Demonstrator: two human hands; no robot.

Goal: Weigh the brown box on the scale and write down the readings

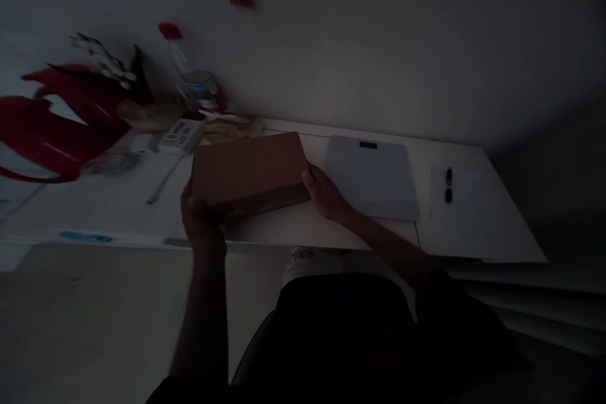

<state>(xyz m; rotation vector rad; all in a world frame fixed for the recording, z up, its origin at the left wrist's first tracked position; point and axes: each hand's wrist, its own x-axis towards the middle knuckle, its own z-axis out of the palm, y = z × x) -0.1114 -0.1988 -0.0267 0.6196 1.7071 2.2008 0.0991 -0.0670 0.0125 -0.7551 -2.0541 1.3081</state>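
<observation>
A brown cardboard box (250, 167) is gripped at both ends, near the front edge of the white tabletop (279, 227). My left hand (201, 221) wraps round its left end, with the thumb on the near side. At the right end, my right hand (326, 192) closes on the box, thumb in front and the other fingers partly hidden. Whether the box rests on the table or hangs just above it, I cannot tell. Right beside my right hand lies a flat, pale scale (374, 183) with a small dark display.
A pen (449, 186) lies on white paper (457, 211) at the right. To the left are a red watering can (52, 132), a plastic bottle with a red cap (177, 53), a can (204, 89), a white device with buttons (180, 134) and a spoon-like utensil (163, 184). A wall stands behind.
</observation>
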